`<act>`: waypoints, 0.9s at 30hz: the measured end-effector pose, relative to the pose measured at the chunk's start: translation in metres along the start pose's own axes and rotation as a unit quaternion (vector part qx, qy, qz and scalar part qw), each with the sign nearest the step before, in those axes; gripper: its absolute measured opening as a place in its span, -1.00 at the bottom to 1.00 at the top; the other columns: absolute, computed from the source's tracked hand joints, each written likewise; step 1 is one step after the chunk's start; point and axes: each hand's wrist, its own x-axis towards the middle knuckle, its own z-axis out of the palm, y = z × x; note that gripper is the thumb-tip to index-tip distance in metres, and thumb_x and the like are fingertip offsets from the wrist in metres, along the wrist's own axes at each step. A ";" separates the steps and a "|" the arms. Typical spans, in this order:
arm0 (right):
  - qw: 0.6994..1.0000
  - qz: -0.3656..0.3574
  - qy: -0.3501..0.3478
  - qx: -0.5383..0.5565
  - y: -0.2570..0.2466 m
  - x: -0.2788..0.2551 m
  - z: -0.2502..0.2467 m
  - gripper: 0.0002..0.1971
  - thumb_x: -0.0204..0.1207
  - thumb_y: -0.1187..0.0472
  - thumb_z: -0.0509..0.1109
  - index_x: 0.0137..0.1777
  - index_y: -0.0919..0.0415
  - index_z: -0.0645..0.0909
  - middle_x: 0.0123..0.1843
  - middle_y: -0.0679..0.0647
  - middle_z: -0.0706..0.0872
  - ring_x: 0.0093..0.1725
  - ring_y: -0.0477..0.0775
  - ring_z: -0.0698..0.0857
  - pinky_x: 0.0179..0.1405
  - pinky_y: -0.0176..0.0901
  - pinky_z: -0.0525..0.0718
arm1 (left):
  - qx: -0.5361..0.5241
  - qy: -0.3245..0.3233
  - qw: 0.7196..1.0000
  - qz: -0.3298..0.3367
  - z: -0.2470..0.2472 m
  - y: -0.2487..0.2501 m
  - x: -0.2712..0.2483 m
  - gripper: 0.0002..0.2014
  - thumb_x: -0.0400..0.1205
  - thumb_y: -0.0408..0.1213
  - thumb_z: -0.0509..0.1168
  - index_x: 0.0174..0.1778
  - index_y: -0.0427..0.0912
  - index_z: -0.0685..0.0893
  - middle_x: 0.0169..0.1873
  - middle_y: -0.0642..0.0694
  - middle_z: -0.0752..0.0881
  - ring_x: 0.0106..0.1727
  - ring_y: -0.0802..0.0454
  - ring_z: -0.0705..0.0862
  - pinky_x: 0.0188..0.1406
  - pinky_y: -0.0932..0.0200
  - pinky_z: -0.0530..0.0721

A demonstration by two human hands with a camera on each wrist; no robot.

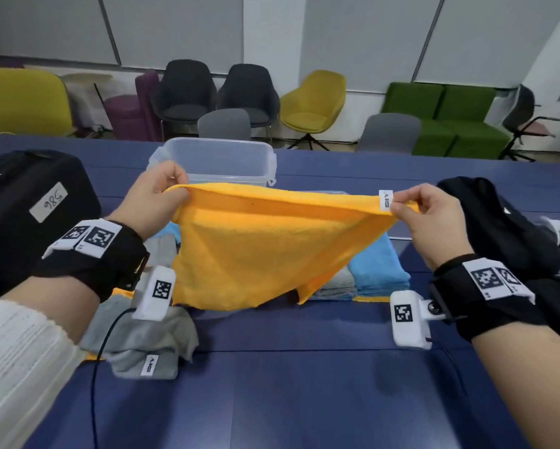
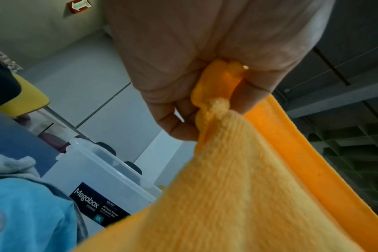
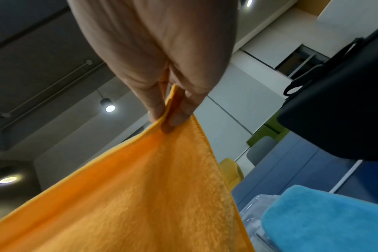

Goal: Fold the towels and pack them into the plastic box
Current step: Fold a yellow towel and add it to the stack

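An orange towel (image 1: 256, 247) hangs stretched in the air above the blue table (image 1: 288, 384). My left hand (image 1: 157, 197) pinches its upper left corner (image 2: 218, 95). My right hand (image 1: 414, 215) pinches the upper right corner (image 3: 173, 110), beside a white label (image 1: 385, 199). The towel's lower edge dangles just above the table. Behind it stands the clear plastic box (image 1: 214, 160), open and with nothing visible inside; the box (image 2: 101, 184) carries a Megabox label. A folded blue towel (image 1: 379, 264) and a grey folded one (image 1: 335, 283) lie under the right side.
A crumpled grey towel (image 1: 149, 345) lies front left over another orange towel (image 1: 92, 356). A black case (image 1: 29, 215) stands at the left and a black bag (image 1: 505, 228) at the right. Chairs line the far side.
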 end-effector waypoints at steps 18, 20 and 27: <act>0.996 -0.078 0.019 -0.046 0.004 -0.014 -0.066 -0.89 0.55 0.38 0.36 -0.13 0.18 0.63 -0.28 0.07 0.64 -0.35 -0.25 0.53 -0.32 -0.48 0.49 | -0.124 -0.033 0.991 0.033 0.017 0.013 -0.013 -0.73 0.75 -0.36 0.11 -0.13 -0.02 0.67 -0.25 -0.06 0.66 -0.20 0.00 0.62 -0.06 -0.04 0.64; 0.994 -0.092 0.036 -0.053 -0.002 -0.011 -0.069 -0.94 0.58 0.32 0.35 -0.11 0.22 0.62 -0.29 0.07 0.60 -0.38 -0.28 0.49 -0.36 -0.50 0.44 | -0.150 -0.021 0.988 0.039 0.020 0.015 -0.012 -0.67 0.76 -0.36 0.10 -0.13 0.04 0.71 -0.25 0.00 0.70 -0.21 0.05 0.63 -0.11 0.03 0.64; 0.997 -0.044 0.036 -0.045 -0.006 0.006 -0.062 -0.79 0.57 0.16 0.34 -0.31 0.02 0.50 -0.41 -0.02 0.42 -0.41 -0.09 0.38 -0.36 -0.15 0.39 | -0.174 0.031 0.984 0.005 0.030 0.021 -0.003 -0.75 0.76 -0.32 0.10 -0.11 -0.03 0.65 -0.24 -0.13 0.65 -0.19 -0.06 0.60 -0.11 -0.05 0.56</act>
